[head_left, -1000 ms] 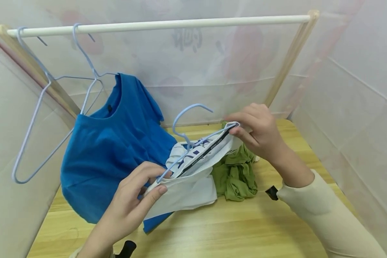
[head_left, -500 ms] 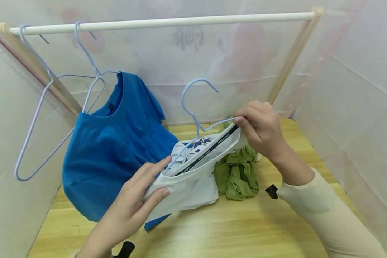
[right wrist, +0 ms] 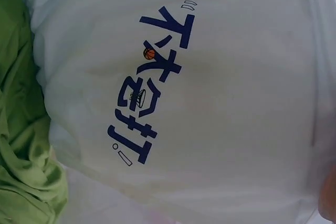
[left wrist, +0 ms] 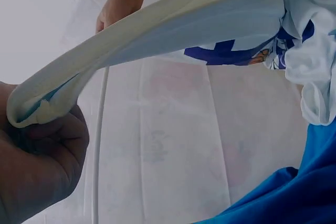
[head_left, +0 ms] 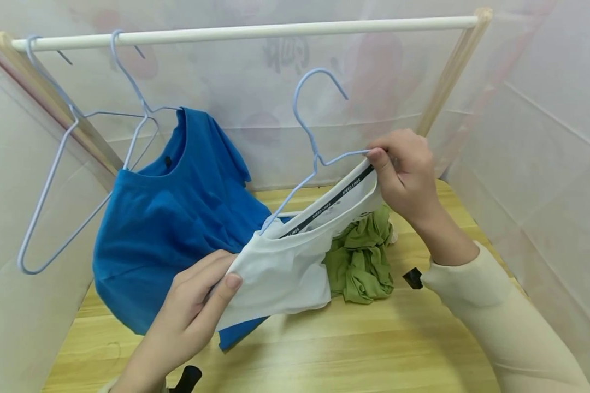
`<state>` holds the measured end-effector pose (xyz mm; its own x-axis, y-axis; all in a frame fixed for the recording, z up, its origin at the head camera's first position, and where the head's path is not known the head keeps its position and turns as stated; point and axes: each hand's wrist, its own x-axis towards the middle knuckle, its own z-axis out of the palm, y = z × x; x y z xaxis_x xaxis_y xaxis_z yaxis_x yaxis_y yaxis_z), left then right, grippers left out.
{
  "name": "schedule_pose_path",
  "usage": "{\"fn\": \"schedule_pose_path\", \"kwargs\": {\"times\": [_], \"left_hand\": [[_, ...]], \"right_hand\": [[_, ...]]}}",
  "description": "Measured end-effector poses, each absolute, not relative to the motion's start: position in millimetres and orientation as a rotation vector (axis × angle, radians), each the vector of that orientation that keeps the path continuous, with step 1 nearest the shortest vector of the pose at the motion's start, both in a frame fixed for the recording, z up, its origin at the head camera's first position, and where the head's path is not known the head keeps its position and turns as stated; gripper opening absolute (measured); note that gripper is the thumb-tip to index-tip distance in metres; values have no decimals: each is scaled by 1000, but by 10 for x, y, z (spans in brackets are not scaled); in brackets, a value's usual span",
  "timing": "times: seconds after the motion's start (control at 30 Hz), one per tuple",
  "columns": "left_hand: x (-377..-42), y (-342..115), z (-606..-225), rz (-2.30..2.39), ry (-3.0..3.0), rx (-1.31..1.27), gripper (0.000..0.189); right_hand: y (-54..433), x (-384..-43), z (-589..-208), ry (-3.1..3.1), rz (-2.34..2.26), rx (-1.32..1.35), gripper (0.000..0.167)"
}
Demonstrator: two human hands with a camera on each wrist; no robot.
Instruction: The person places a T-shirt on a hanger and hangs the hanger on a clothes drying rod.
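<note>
A white T-shirt with a black neck tape hangs between my hands, a light blue hanger set in its neck opening. My left hand pinches the shirt's shoulder at the left, thumb in front and fingers behind. At the other end my right hand grips the hanger's arm together with the collar. The hanger's hook points up, apart from the rail. In the left wrist view, the left hand has its fingers curled on the white cloth. Dark blue lettering shows on the shirt front in the right wrist view.
A white rail on wooden posts spans the back. At its left hang a bare blue hanger and a blue T-shirt on another hanger. Crumpled green cloth lies on the wooden table behind the white shirt.
The hanger and the white shirt's collar have risen, and the right hand has moved up with them. My left hand has slid from the collar down onto the shirt's shoulder.
</note>
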<state>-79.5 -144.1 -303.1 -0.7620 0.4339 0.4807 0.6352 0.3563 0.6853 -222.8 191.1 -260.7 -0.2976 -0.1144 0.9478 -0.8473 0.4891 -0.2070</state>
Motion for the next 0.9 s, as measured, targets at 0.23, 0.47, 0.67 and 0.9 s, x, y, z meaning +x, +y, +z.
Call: {"fn": "schedule_pose_path", "kwargs": {"times": [0.23,0.47,0.67,0.9], "left_hand": [[-673,-1367,-2890,-1618,-2235,-1148,41],[-668,-1215,-2839,-1797,-2003,-1171,42],[-723,-1197,-2774,-1820,-2022,-1014,41],[-796,-1202,-2719,-1822,-2038,-934,40]], "right_hand": [[1729,-2411,-2434,-1766,918,785,62],[1452,-2418,-2230,-1895,1019,770,43],[1254,-2286,-2158,-2083,1328,629,37],[1206,-2259,-2236,-2185,1371,679,50]]}}
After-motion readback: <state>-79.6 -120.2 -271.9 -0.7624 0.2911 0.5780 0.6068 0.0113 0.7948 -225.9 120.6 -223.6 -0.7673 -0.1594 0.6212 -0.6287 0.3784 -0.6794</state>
